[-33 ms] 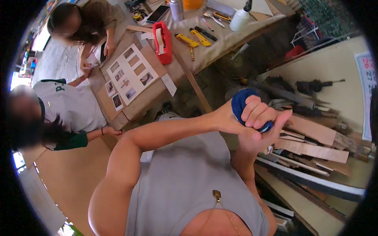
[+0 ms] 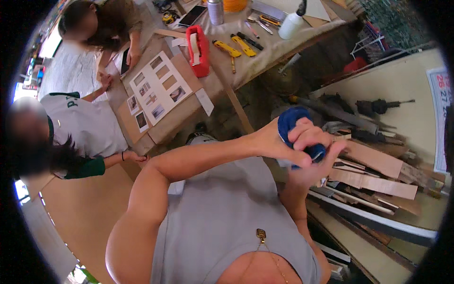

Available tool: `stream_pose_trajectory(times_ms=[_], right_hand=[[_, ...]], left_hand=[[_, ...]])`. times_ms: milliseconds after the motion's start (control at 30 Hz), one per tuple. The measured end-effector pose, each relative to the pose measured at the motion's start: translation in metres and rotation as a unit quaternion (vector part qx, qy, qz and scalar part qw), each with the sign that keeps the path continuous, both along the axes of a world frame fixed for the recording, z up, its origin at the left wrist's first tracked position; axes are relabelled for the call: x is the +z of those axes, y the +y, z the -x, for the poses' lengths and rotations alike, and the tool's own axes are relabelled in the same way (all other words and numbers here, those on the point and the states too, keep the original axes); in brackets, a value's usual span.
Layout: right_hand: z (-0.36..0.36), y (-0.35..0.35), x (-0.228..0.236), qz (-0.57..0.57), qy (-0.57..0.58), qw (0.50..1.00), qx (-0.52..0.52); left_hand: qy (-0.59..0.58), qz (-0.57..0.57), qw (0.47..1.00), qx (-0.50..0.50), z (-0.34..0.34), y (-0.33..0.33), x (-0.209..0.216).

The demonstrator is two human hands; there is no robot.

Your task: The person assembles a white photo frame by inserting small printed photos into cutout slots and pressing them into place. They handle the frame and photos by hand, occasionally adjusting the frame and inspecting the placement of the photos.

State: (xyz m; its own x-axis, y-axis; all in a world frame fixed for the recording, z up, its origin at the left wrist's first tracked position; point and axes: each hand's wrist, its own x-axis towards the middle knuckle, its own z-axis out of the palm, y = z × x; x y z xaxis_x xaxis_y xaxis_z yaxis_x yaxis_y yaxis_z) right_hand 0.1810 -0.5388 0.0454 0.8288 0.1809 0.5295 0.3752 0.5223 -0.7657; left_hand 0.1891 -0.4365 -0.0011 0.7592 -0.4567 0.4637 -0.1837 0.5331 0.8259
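In front of my chest, my left hand (image 2: 283,144) is closed around a dark blue, rounded, cloth-like thing (image 2: 289,124) with a pale edge. Its exact kind does not show. The fingers curl over its middle, so blue shows above and below them. My right hand (image 2: 309,174) comes up from beneath, close against the left hand and the lower part of the blue thing. Motion smears its fingers, and the left hand partly covers it. Whether it grips the blue thing cannot be made out.
Left of me stands a worktable with a white photo board (image 2: 161,87), a red tape dispenser (image 2: 197,52), yellow cutters (image 2: 243,46) and a white bottle (image 2: 291,26). Two people sit at its left. Wood offcuts (image 2: 373,156) and a black gun-shaped thing (image 2: 378,105) lie at right.
My left fingers have shifted on the blue thing, and more of its lower part shows. My right hand has moved slightly downward from the left hand.
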Motion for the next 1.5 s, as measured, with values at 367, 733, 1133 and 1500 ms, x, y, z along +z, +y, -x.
stream_pose_trajectory(times_ms=[367, 733, 1133, 1500], right_hand=[[0.024, 0.045, -0.019, -0.116, 0.197, 0.968, 0.102], [0.011, 0.107, -0.020, 0.046, 0.198, 0.940, -0.274], [-0.039, 0.039, -0.030, 0.410, -0.075, 0.903, -0.100], [-0.012, 0.092, -0.039, -0.098, 0.450, 0.886, 0.044]], left_hand=[[0.034, -0.084, 0.960, 0.265, -0.008, 0.052, 0.026], [-0.124, -0.103, 0.938, 0.307, 0.024, 0.061, 0.012], [0.322, -0.065, 0.922, -0.207, -0.016, 0.171, 0.028], [-0.118, 0.034, 0.972, 0.202, -0.020, 0.063, 0.024]])
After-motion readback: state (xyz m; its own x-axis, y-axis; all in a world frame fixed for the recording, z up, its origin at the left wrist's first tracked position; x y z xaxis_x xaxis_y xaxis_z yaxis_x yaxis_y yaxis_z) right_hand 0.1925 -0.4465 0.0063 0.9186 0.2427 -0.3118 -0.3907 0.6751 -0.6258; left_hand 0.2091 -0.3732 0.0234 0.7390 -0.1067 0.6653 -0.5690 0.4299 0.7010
